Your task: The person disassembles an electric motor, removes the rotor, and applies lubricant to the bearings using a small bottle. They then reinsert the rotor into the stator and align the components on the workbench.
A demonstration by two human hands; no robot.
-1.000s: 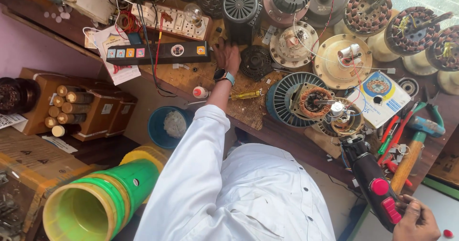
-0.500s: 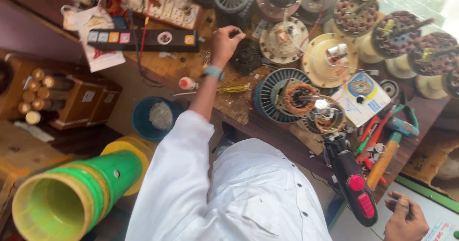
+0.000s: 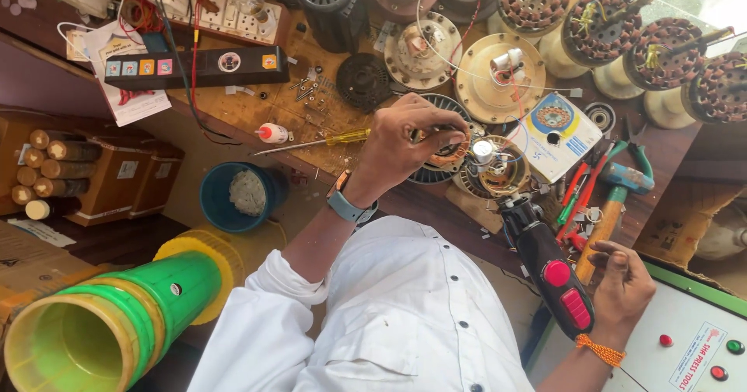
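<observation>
My left hand [image 3: 401, 139] reaches over the wooden workbench [image 3: 233, 112], its fingertips pinched on a copper-wound fan motor stator [image 3: 486, 166] that lies in a ribbed round housing. A blue-strapped watch [image 3: 345, 204] is on that wrist. My right hand [image 3: 622, 283] rests at the bench's near edge, fingers loosely bent and holding nothing. It sits just right of a black and red power drill [image 3: 552, 275] and below a hammer's wooden handle [image 3: 597, 236]. A yellow-handled screwdriver [image 3: 327, 140] lies left of my left hand.
Several motor housings and wound stators [image 3: 615, 26] crowd the bench's far side. A black power strip [image 3: 194, 67], a white box [image 3: 556, 131], a blue bowl [image 3: 233, 197], green and yellow tubes [image 3: 117, 322] and a white control panel [image 3: 685, 337] surround me.
My left hand has pulled back from the far black round part to the stator closer to me. My right hand has moved up off the white panel to beside the drill.
</observation>
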